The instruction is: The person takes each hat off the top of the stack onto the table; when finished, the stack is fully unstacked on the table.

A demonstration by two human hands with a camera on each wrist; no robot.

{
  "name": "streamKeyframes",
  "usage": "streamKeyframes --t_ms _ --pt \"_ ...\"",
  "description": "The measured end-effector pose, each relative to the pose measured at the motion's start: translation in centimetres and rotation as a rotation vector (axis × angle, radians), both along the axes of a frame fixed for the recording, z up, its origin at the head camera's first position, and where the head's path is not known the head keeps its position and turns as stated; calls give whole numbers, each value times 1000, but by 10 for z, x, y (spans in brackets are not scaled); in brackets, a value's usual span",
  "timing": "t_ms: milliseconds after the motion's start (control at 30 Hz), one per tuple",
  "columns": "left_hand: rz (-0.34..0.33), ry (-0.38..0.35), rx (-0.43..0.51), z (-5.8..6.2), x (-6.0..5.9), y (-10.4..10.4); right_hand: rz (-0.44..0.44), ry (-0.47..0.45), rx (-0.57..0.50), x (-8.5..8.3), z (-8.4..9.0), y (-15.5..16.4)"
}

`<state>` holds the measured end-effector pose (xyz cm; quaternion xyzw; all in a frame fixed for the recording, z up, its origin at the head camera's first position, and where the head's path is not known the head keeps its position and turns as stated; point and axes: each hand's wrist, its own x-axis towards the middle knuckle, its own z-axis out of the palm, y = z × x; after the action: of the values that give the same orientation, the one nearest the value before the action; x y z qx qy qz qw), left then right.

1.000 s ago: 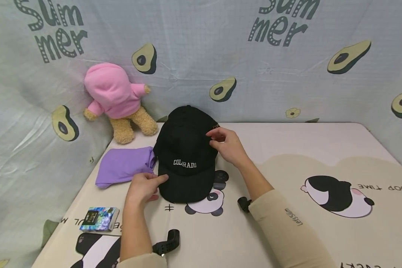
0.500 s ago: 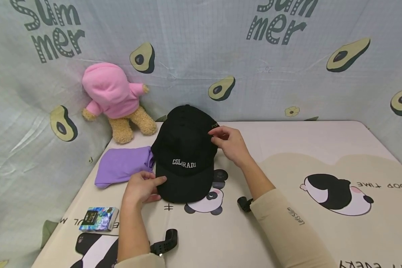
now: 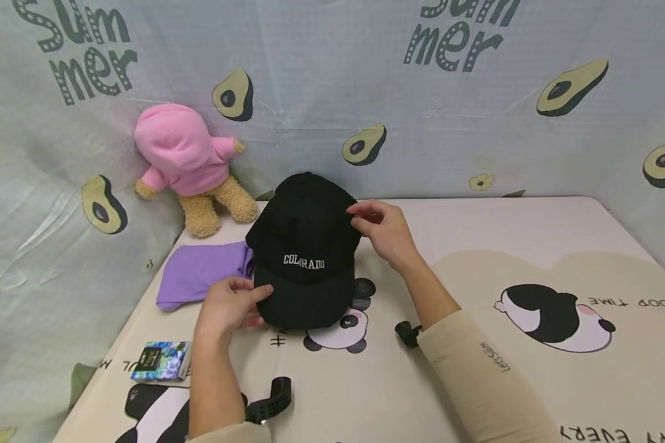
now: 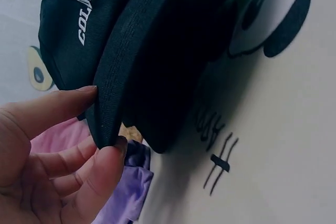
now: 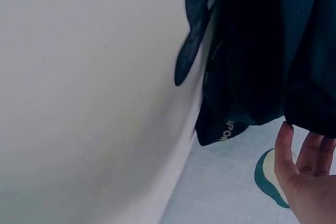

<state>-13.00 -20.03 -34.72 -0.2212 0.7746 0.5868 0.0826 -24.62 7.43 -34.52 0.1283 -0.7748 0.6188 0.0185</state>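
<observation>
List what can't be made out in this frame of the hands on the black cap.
- Right hand fingertips: in the head view they lie behind the black cap; the right wrist view cuts them off at its edge, so the grip is unclear.
- Cap's side lettering: the right wrist view shows only part, cut by a fold.
- Purple cloth: its right end is hidden by the cap in the head view.
- Small box: print too small to read.
- Left hand pinches the brim; palm cut off.

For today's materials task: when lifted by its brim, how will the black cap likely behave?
The black cap probably feels light: the left hand lifts its brim with a pinch. The brim looks stiff, keeping its curve; the crown looks softer, likely to sag.
</observation>
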Motion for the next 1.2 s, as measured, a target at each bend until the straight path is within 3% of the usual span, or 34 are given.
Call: streamKeyframes --t_ms 467,1200 --pt "-38 67 -26 18 -8 22 -83 42 -7 2 19 21" --pt "-97 190 42 26 -29 65 -196 66 -20 -5 39 65"
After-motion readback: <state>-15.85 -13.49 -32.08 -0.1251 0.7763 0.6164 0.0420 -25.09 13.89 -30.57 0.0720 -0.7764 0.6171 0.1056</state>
